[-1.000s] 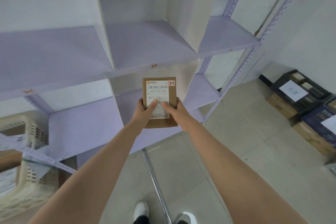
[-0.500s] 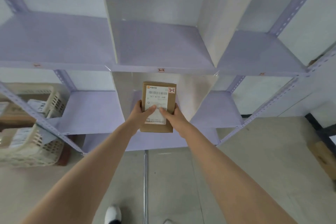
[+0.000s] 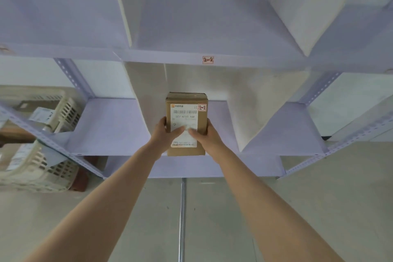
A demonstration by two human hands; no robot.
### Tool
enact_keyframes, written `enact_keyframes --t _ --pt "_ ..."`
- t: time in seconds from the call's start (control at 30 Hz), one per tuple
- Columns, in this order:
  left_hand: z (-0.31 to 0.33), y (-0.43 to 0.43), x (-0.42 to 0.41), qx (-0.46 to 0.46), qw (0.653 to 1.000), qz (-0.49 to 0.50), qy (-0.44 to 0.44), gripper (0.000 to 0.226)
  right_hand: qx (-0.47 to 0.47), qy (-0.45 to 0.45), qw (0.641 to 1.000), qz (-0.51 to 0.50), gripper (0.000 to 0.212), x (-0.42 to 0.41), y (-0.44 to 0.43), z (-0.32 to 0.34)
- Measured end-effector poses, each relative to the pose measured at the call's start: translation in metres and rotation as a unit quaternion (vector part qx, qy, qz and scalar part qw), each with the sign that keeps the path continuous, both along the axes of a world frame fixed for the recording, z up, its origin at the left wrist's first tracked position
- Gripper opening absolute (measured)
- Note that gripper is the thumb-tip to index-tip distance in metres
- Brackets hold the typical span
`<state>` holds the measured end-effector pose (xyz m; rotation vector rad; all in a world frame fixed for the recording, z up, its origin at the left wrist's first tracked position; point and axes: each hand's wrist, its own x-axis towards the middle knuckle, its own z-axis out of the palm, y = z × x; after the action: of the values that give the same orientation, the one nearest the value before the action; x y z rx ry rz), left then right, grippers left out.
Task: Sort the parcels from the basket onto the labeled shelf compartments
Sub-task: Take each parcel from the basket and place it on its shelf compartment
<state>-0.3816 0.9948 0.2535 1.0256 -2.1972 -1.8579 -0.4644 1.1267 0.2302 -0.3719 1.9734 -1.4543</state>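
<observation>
brown cardboard, taped shut, makes up the small oblong parcel box (image 3: pixel 185 112), which carries a white shipping label and its own "2-2" sticker; it is held straight below the handwritten "2-2" tag (image 3: pixel 208 60), in front of the compartment under that tag. the left hand (image 3: pixel 162 136) and right hand (image 3: pixel 209 137) clamp its long sides, thumbs pressed on the label face, fingers wrapped out of sight behind. it looks stiff, light and not slippery, so this grip on the lower sides should hold it safely.
</observation>
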Motion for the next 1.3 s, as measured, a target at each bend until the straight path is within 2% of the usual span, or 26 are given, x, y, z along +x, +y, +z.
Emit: enact_keyframes --t 0.07,0.17,0.23,0.37,0.67,1.0,1.07,1.17,1.2,1.3 --pt "-0.028 -0.011 -0.004 -0.011 1.000 -0.005 -0.010 0.054 -0.004 0.007 1.000 -0.003 0.075 -0.003 -0.009 -0.029" --pt "-0.072 -0.025 -0.006 -0.036 0.999 -0.008 -0.025 0.056 -0.003 0.024 1.000 -0.007 0.062 -0.006 -0.016 -0.066" --pt "-0.099 -0.032 -0.006 -0.062 0.997 -0.009 -0.036 0.059 0.000 0.037 0.999 -0.012 0.060 -0.007 -0.019 -0.088" --pt "-0.127 -0.031 -0.009 -0.100 0.994 0.011 -0.032 0.053 0.022 0.064 0.997 -0.034 0.057 -0.010 -0.027 -0.111" --pt "-0.159 -0.033 -0.008 -0.142 0.988 0.020 -0.062 0.064 0.119 0.116 0.985 -0.053 0.055 -0.005 -0.041 -0.145" --pt "-0.172 -0.041 -0.017 -0.159 0.985 0.000 -0.060 0.067 0.108 0.126 0.984 -0.064 0.061 -0.013 -0.047 -0.156" --pt "-0.174 -0.039 -0.017 -0.164 0.984 0.010 -0.070 0.068 0.107 0.110 0.986 -0.065 0.067 -0.014 -0.049 -0.158" --pt "-0.180 -0.027 -0.011 -0.158 0.982 0.048 -0.093 0.061 0.113 0.086 0.987 -0.079 0.093 -0.005 -0.048 -0.163" --pt "-0.182 -0.021 -0.009 -0.156 0.981 0.059 -0.099 0.057 0.124 0.089 0.984 -0.088 0.096 -0.001 -0.048 -0.166" --pt "-0.184 -0.003 -0.010 -0.147 0.979 0.082 -0.113 0.049 0.137 0.116 0.978 -0.109 0.074 0.010 -0.047 -0.175"
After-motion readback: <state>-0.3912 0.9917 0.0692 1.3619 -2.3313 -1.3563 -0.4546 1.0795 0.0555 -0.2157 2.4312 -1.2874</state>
